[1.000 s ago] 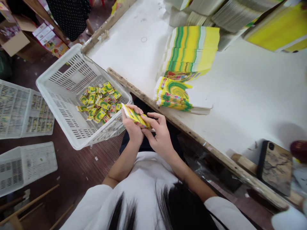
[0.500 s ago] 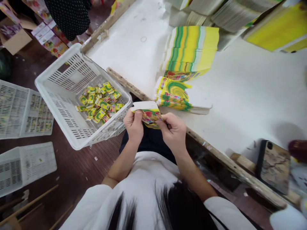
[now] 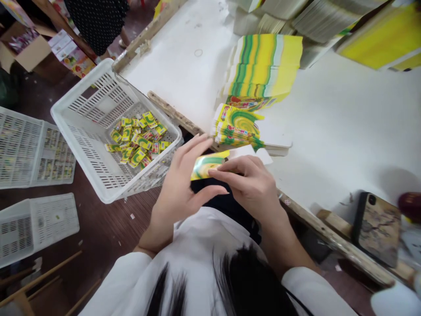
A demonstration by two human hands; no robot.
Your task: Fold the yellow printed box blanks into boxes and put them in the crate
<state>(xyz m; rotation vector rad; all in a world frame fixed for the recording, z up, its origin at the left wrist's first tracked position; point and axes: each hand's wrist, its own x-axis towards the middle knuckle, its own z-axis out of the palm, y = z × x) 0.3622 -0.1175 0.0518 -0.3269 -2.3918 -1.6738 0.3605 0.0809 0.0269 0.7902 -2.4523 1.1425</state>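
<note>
Between my hands is a small yellow-and-green printed carton [image 3: 206,165], with white flaps sticking out at its right end. My right hand [image 3: 251,182] pinches it between thumb and fingers. My left hand [image 3: 179,184] is spread around the carton's left end, thumb and fingers well apart. Just beyond, at the table edge, lies a fanned stack of flat printed cartons [image 3: 240,125]. A larger fanned pile of flat cartons [image 3: 263,66] rests behind it. To the left, a white plastic crate [image 3: 98,171] holds many small folded boxes [image 3: 138,142].
A phone [image 3: 376,228] and a dark red round object [image 3: 409,206] sit at the table's right edge. Stacked card bundles [image 3: 322,22] stand at the back. More white crates [image 3: 36,149], cardboard boxes [image 3: 31,50] and a person in a dotted garment [image 3: 98,22] are at left.
The carton has turned so its white flaps now point right. My left hand has let go and opened, while my right hand has moved right and keeps its pinch.
</note>
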